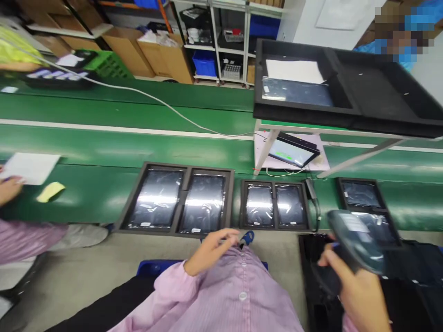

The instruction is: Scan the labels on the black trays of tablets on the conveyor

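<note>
Hands, two, seated worker in a pink striped smock: left hand (212, 251) released, fingers loosely bent, above the lap just off the table's near edge; right hand (360, 286) grasping one dark handheld scanner (358, 242), blurred. From the worker's seat, scanner is off the near edge toward the right, its head partly covering a tray; cannot tell whether it touches.

Green table (86, 189): three dark trays in a row along the near edge, two compartments apiece, six glossy panels (155, 198) in all, one to a compartment.
- Large tray (182, 198), left of the three: two panels, one small white label on each.
- Small tray (243, 207), middle: two panels, also labelled.
- Right tray (367, 210): two panels, the nearer one partly behind the scanner.

One raised stand (266, 152) behind the middle and right trays. On top, one big black tray (301, 113), two compartments; its left one holds one panel and one white sheet (294, 71). Lower shelf: one tilted display (289, 151), lit.

Table's left end, near edge: a co-worker's hand (10, 189) at one white paper (32, 168); one yellow slip (50, 191) just beside it.
</note>
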Tool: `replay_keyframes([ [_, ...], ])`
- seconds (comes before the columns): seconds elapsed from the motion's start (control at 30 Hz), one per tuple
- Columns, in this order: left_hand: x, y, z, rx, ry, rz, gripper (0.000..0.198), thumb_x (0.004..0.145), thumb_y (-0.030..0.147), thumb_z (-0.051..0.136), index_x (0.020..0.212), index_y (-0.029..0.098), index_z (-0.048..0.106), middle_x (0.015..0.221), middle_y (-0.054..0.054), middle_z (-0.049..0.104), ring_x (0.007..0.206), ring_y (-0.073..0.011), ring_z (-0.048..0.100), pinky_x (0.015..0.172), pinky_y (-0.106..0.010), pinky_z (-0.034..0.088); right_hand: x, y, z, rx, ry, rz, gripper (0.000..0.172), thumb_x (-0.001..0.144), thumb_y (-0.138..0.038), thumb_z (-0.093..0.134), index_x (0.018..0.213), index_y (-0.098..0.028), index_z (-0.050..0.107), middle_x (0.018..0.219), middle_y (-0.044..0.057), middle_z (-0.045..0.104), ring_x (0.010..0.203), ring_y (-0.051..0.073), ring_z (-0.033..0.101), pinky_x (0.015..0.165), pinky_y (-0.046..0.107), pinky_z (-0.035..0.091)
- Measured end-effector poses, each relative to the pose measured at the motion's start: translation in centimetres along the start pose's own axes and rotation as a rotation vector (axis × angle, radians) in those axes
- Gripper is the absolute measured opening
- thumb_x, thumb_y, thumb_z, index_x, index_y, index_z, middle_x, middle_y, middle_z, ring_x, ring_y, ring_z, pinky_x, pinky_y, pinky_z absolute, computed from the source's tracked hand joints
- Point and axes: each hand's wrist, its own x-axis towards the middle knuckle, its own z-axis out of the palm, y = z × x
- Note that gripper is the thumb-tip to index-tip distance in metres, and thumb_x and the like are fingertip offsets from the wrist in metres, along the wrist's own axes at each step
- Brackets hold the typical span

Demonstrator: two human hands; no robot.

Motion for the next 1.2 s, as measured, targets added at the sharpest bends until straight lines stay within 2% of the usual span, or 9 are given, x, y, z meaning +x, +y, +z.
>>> replay_keyframes([
  [0.1, -2.3, -2.0, -8.6, 0.073, 0.474, 0.036, 0.043, 0.097, 0.054, 0.061, 0.118, 0.019, 0.074, 0.106, -0.01, 0.079, 0.103, -0.0237, 0.074, 0.102, -0.04, 0.055, -2.7, 0.8, 10.3, 0.065, -0.245, 0.159, 0.05, 0.078, -0.069, 0.071, 0.076, -0.019, 0.067, 0.069, 0.007, 0.068, 0.067, 0.024, 0.065, 0.068, 0.035, 0.053],
  [0.17, -3.8, -4.5, -15.1, 0.189, 0.763, 0.071, 0.044, 0.096, 0.054, 0.061, 0.117, 0.018, 0.073, 0.111, -0.012, 0.079, 0.108, -0.0251, 0.072, 0.106, -0.042, 0.053, -5.2, 1.2, 16.4, 0.079, -0.306, 0.197, 0.051, 0.075, -0.071, 0.068, 0.077, -0.02, 0.065, 0.067, 0.007, 0.067, 0.067, 0.025, 0.065, 0.068, 0.037, 0.053],
  [0.27, -6.2, -8.9, -25.2, 0.428, 1.091, 0.107, 0.045, 0.095, 0.05, 0.056, 0.118, 0.015, 0.073, 0.121, -0.014, 0.075, 0.118, -0.0268, 0.068, 0.113, -0.045, 0.048, -8.7, 1.4, 22.4, 0.034, -0.304, 0.182, 0.051, 0.075, -0.07, 0.066, 0.082, -0.02, 0.064, 0.074, 0.009, 0.07, 0.075, 0.028, 0.067, 0.074, 0.039, 0.053],
  [0.37, -7.7, -12.9, -33.6, 0.503, 1.209, 0.01, 0.057, 0.091, 0.05, 0.055, 0.129, 0.01, 0.068, 0.132, -0.02, 0.07, 0.124, -0.0306, 0.064, 0.115, -0.049, 0.046, -11.5, 0.9, 25.4, -0.007, -0.306, 0.206, 0.054, 0.077, -0.07, 0.064, 0.089, -0.018, 0.066, 0.077, 0.01, 0.071, 0.078, 0.029, 0.068, 0.076, 0.04, 0.053],
  [0.43, -7.7, -15.2, -37.0, 0.427, 1.125, -0.091, 0.065, 0.091, 0.055, 0.055, 0.136, 0.009, 0.064, 0.139, -0.023, 0.066, 0.128, -0.0318, 0.063, 0.115, -0.049, 0.046, -13.2, 0.2, 26.9, -0.025, -0.31, 0.24, 0.055, 0.079, -0.071, 0.063, 0.093, -0.017, 0.067, 0.077, 0.01, 0.072, 0.077, 0.029, 0.068, 0.076, 0.039, 0.053],
  [0.53, -6.7, -17.3, -38.0, 0.257, 0.861, -0.157, 0.068, 0.097, 0.062, 0.048, 0.141, 0.013, 0.062, 0.145, -0.021, 0.064, 0.129, -0.0297, 0.064, 0.114, -0.047, 0.047, -15.8, -1.2, 29.3, -0.041, -0.315, 0.259, 0.054, 0.083, -0.069, 0.062, 0.096, -0.017, 0.068, 0.082, 0.011, 0.073, 0.08, 0.028, 0.069, 0.078, 0.038, 0.053],
  [0.63, -5.7, -17.9, -36.1, 0.192, 0.717, -0.192, 0.066, 0.102, 0.063, 0.038, 0.134, 0.014, 0.068, 0.14, -0.017, 0.068, 0.129, -0.0298, 0.063, 0.117, -0.047, 0.045, -18.1, -2.6, 31.7, -0.05, -0.311, 0.268, 0.052, 0.085, -0.064, 0.062, 0.104, -0.017, 0.069, 0.091, 0.012, 0.075, 0.082, 0.028, 0.069, 0.079, 0.037, 0.053],
  [0.77, -5.4, -17.5, -34.1, 0.195, 0.723, -0.208, 0.068, 0.105, 0.062, 0.032, 0.128, 0.013, 0.073, 0.139, -0.015, 0.07, 0.137, -0.0305, 0.058, 0.123, -0.045, 0.038, -20.1, -3.6, 33.9, -0.076, -0.273, 0.309, 0.048, 0.087, -0.062, 0.061, 0.103, -0.018, 0.068, 0.081, 0.009, 0.073, 0.076, 0.027, 0.068, 0.074, 0.036, 0.053],
  [1.2, -5.3, -17.3, -34.2, 0.168, 0.693, -0.192, 0.068, 0.106, 0.061, 0.033, 0.136, 0.012, 0.069, 0.144, -0.014, 0.067, 0.14, -0.0281, 0.056, 0.122, -0.04, 0.038, -21.7, -4.6, 35.5, -0.073, -0.174, 0.337, 0.048, 0.088, -0.064, 0.062, 0.1, -0.018, 0.067, 0.069, 0.005, 0.069, 0.074, 0.026, 0.069, 0.072, 0.035, 0.054],
])
